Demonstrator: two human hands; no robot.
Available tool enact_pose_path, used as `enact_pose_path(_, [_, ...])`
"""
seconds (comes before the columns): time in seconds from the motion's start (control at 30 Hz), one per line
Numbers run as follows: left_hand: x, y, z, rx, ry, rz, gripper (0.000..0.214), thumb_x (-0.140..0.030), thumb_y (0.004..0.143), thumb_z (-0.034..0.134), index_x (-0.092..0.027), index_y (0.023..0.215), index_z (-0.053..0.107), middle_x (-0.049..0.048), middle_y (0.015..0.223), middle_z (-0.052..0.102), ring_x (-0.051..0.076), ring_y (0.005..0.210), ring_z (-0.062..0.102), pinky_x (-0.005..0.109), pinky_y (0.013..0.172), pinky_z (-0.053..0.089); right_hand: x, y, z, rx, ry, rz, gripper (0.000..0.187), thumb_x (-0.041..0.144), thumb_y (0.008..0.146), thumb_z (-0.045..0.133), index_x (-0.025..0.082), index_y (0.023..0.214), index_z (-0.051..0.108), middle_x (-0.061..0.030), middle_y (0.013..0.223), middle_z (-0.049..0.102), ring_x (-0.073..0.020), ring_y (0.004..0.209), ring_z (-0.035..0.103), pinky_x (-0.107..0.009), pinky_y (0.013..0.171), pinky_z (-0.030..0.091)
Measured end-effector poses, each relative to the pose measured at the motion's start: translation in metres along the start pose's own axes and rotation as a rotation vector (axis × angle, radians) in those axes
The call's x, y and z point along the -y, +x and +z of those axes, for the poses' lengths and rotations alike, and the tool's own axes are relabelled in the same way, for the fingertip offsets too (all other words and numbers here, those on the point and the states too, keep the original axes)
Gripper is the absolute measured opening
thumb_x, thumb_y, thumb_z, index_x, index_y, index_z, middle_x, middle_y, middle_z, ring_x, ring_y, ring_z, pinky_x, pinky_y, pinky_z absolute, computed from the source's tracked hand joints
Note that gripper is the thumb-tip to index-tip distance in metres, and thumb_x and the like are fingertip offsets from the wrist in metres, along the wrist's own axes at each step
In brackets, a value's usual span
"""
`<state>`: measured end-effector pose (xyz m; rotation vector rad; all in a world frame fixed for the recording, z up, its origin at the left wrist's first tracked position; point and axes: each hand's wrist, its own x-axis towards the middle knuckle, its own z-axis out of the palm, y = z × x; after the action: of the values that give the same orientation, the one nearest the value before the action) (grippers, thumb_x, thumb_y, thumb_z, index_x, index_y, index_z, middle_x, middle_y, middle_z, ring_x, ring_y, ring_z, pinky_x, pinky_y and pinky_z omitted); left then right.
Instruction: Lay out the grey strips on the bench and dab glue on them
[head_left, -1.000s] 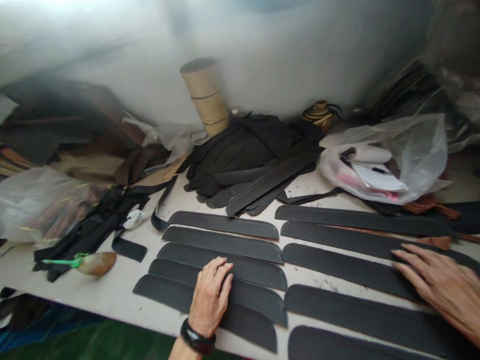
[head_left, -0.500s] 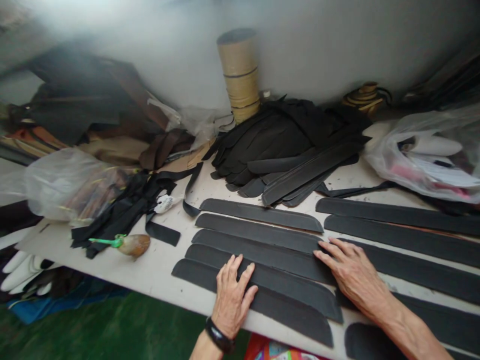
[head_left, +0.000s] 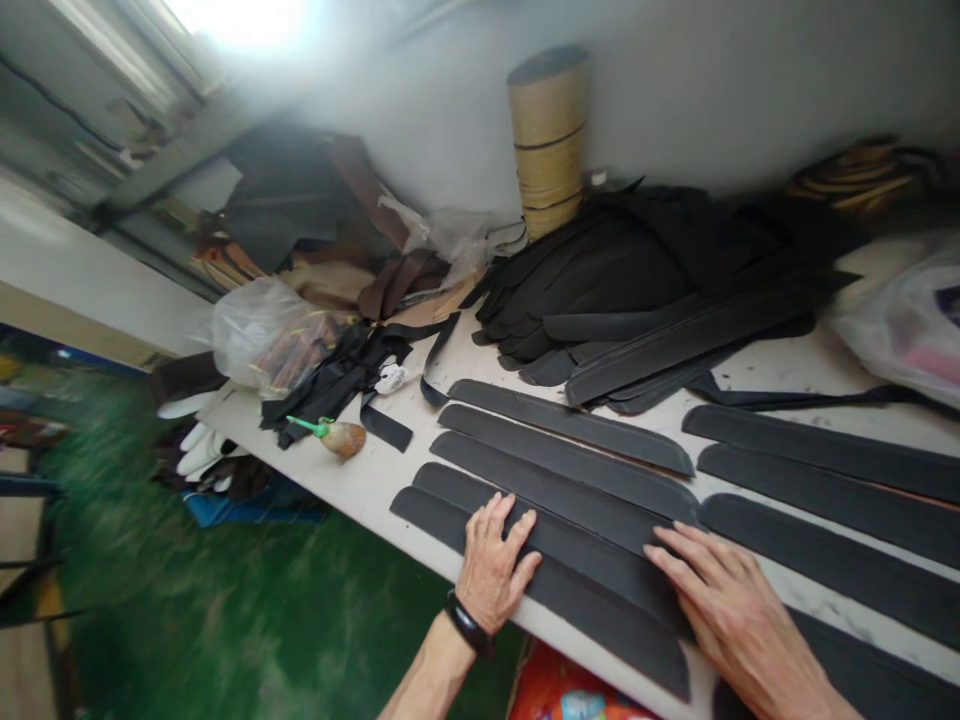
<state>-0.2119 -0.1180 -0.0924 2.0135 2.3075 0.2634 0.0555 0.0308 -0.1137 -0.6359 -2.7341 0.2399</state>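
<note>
Pale tabletop, grn floor; 1 tan cylinder at back. L row: 5 blk strips, L hand & R hand on them, fingers outstretched.

Room to my left, a dark pile ahead
My left hand could slide over bare tabletop between the black strips and the green-tipped bottle; ahead, the pile blocks me, an upright roll stands behind it, and a plastic bag crowds the far right.
</note>
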Motion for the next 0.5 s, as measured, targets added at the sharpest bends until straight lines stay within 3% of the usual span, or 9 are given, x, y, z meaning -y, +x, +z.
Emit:
enact_pose_path(0.33, [-0.001,-0.004,0.005,0.033,-0.059,-0.026,0.047,-0.031,0.085,0.050,-0.020,0.131,0.043,0.0159,0.137,0.037,0.032,0.130,0.028,0.054,0.101,0.028,0.037,0.001,0.004,-0.062,0.292,0.047,0.033,0.013,0.082,0.042,0.032,0.093,0.066,-0.0020,0.108,0.064,-0.0249,0.110,0.049,-0.043,0.092,0.032])
enact_pose_path(0.5, [0.004,-0.007,0.005,0.039,-0.105,-0.021,0.051,-0.035,0.084,0.051,-0.021,0.132,0.041,0.0149,0.139,0.036,0.032,0.131,0.026,0.054,0.103,0.025,0.047,0.001,0.010,-0.038,0.282,0.065,0.032,0.014,0.080,0.044,0.033,0.091,0.067,-0.0034,0.109,0.064,-0.0255,0.110,0.048,-0.044,0.092,0.031])
